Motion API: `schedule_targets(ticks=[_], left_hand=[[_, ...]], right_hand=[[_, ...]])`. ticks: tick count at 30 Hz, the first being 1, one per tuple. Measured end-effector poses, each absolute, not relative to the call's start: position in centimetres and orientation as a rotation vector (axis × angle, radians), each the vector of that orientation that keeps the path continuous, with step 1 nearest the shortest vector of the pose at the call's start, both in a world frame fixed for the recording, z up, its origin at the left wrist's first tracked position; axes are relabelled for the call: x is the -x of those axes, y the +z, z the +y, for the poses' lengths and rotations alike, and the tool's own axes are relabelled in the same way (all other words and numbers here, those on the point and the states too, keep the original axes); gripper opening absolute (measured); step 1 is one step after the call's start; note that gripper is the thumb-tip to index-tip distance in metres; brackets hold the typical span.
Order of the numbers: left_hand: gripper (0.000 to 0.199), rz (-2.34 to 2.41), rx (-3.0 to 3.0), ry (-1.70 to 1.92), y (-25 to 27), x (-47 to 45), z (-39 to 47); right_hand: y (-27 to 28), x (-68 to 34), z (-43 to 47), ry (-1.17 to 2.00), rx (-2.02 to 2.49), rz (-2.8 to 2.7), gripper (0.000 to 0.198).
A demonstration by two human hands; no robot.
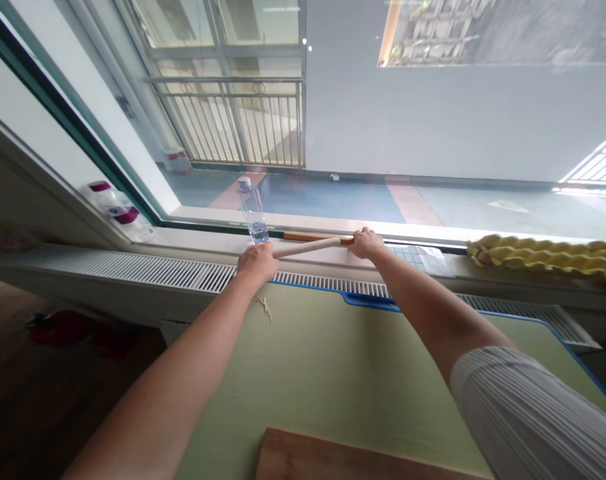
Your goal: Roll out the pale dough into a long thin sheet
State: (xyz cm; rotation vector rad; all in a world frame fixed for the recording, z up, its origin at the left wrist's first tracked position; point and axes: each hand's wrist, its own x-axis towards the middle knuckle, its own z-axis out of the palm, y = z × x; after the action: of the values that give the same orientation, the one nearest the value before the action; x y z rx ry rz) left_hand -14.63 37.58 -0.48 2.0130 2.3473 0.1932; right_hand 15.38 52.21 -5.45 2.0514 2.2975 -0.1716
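At the window sill, my left hand (257, 263) is closed around the left end of a slim pale stick (307, 248). My right hand (367, 243) is closed at its other end, where an orange-brown part shows beside the fingers. The stick lies nearly level between the hands, its right end slightly higher. Just behind it is a wooden rod (303, 237) on the sill. A clear plastic bottle (254, 212) with a white cap stands just beyond my left hand. Some thin pale strips (264, 307) lie on the green table (303, 360) below.
A brown board (327, 457) rests at the table's near edge. Yellow bumpy foam (547, 257) and a printed sheet (413, 257) are on the sill to the right. Bottles with purple labels (123, 212) stand in the left corner. A slatted white grille (157, 268) runs below the glass.
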Motion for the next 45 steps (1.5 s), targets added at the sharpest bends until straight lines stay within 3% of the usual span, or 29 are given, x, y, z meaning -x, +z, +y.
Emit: schedule_targets(ticks=[17,25,32,40,45], left_hand=[[0.032,2.404,-1.861,0.153,-2.3,18.5,38.1],[0.033,2.352,-1.915,0.088,-3.1,18.0,39.3],[0.048,2.241,-1.936,-0.032,-4.1,14.6,44.6],[0.062,2.237,-1.926,0.031,-6.1,11.2,50.1],[0.067,2.277,-1.853,0.147,-6.3,10.7,51.2]], right_hand=[[-4.7,-14.5,51.4,-0.163,-2.070,2.249,0.052],[-2.7,-14.2,50.0,-0.043,-1.774,2.408,0.034],[2.3,-21.4,46.0,0.237,-1.684,2.495,0.034],[5.1,-32.3,38.9,0.366,-1.931,2.405,0.033],[5.0,-36.8,33.7,0.349,-1.835,2.717,0.056]])
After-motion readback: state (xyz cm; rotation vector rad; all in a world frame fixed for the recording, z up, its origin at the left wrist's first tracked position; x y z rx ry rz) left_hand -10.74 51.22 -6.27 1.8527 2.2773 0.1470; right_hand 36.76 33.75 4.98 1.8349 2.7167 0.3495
